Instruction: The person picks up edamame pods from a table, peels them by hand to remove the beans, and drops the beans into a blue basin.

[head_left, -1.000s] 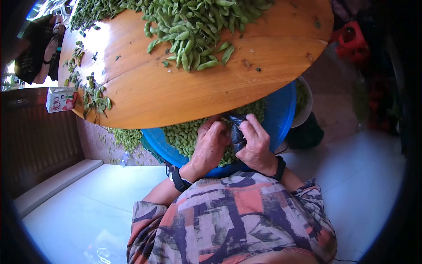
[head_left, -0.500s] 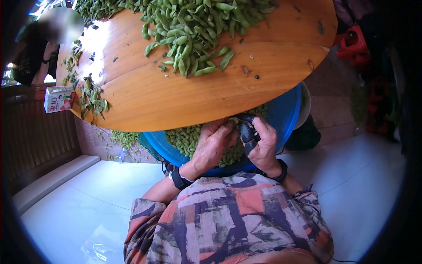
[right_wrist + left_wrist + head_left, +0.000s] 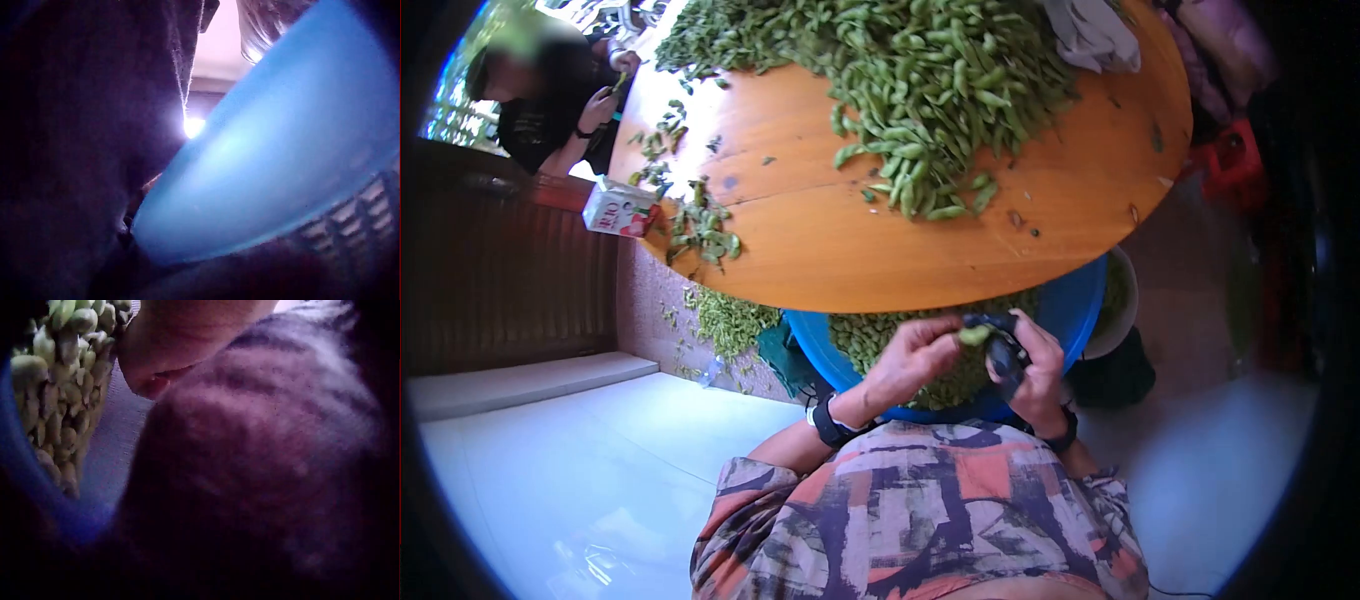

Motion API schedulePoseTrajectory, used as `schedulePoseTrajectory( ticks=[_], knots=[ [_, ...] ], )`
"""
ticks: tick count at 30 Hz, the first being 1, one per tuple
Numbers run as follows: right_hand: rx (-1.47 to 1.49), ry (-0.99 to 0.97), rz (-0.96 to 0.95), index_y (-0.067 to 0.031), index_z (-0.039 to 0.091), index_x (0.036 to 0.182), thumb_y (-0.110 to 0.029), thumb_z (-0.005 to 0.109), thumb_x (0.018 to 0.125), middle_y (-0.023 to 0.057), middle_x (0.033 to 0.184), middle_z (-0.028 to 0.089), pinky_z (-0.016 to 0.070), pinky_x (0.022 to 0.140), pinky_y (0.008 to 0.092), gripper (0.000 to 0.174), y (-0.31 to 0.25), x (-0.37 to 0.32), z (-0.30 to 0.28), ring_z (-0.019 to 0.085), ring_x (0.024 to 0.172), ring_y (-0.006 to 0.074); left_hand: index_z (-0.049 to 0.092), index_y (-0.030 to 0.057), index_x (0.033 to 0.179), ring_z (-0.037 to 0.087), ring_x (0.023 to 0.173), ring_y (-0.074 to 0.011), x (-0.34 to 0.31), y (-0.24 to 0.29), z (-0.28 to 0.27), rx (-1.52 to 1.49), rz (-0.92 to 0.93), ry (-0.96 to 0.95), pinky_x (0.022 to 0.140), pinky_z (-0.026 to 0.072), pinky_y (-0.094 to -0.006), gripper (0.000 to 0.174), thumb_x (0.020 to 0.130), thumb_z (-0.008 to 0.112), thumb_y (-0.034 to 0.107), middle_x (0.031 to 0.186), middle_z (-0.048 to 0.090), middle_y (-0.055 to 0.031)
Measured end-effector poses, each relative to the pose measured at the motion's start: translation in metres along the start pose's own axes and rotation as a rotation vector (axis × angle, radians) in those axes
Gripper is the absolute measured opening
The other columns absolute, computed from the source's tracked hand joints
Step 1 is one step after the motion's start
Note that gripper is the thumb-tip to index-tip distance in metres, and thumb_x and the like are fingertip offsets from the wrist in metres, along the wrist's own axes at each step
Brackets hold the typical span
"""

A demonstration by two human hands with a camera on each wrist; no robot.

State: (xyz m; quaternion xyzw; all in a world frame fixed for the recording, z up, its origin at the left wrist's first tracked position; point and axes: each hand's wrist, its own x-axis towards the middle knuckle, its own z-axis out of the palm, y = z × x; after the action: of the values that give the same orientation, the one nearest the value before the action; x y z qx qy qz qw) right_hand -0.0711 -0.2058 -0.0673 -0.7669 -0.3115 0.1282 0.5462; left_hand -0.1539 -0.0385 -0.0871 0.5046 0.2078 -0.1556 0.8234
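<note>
In the head view my left hand (image 3: 910,358) pinches a green soybean pod (image 3: 973,338) at its fingertips, over a blue basin (image 3: 1085,310). My right hand (image 3: 1038,375) has curled fingers with dark coverings (image 3: 1004,362) on some of them, and its dark tips meet the pod's far end. Pale green beans (image 3: 865,340) fill the basin below both hands. The left wrist view shows the beans (image 3: 69,394) close up beside the blurred hand. Basin wall (image 3: 250,162) takes up much of the right wrist view, where the right fingers are hidden.
An orange wooden table (image 3: 800,240) overhangs the basin, with heaped soybean pods (image 3: 940,110) on it. A drink carton (image 3: 620,208) stands at its left edge. Right of the basin is a white bowl (image 3: 1122,300). Husks (image 3: 735,325) lie on the floor; another person (image 3: 540,110) sits at far left.
The hands have drawn slightly apart, and a green pod now shows between them. The left hand has stretched out flatter. The head view has shifted, bringing more of the table's far side into sight.
</note>
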Motion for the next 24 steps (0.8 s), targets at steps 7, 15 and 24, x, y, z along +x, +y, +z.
schedulePoseTrajectory(
  ticks=[7, 15, 24],
  knots=[
    [0.513, 0.486, 0.071, 0.0010, 0.060, 0.106, -0.020, 0.050, 0.097, -0.0016, 0.068, 0.054, 0.0362, 0.047, 0.0190, 0.025, 0.024, -0.024, -0.070, 0.047, 0.055, 0.0028, 0.063, -0.0009, 0.101, 0.057, 0.113, -0.0348, -0.023, 0.059, -0.008, 0.847, 0.479, -0.641, 0.095, 0.0476, -0.0431, 0.016, 0.086, 0.059, 0.004, 0.124, 0.057, -0.0172],
    [-0.644, 0.353, 0.566, 0.0061, 0.055, 0.123, 0.007, 0.045, 0.071, 0.0286, 0.090, 0.064, 0.0480, 0.081, 0.0400, 0.053, 0.074, -0.029, -0.134, 0.064, 0.083, 0.0377, 0.066, 0.0073, 0.108, 0.065, 0.085, -0.0304, 0.056, 0.215, -0.126, 1.527, 0.642, 0.460, 0.075, 0.0516, -0.0375, 0.027, 0.083, 0.060, -0.002, 0.094, 0.067, -0.0130],
    [-0.689, 0.261, 0.524, 0.0095, 0.057, 0.116, 0.007, 0.042, 0.066, 0.0296, 0.081, 0.058, 0.0477, 0.076, 0.0405, 0.052, 0.068, -0.020, -0.126, 0.060, 0.080, 0.0424, 0.068, 0.0094, 0.101, 0.060, 0.099, -0.0337, 0.121, 0.250, -0.199, 1.705, 0.659, 0.738, 0.082, 0.0482, -0.0457, 0.020, 0.081, 0.064, 0.006, 0.099, 0.060, -0.0127]
  ],
)
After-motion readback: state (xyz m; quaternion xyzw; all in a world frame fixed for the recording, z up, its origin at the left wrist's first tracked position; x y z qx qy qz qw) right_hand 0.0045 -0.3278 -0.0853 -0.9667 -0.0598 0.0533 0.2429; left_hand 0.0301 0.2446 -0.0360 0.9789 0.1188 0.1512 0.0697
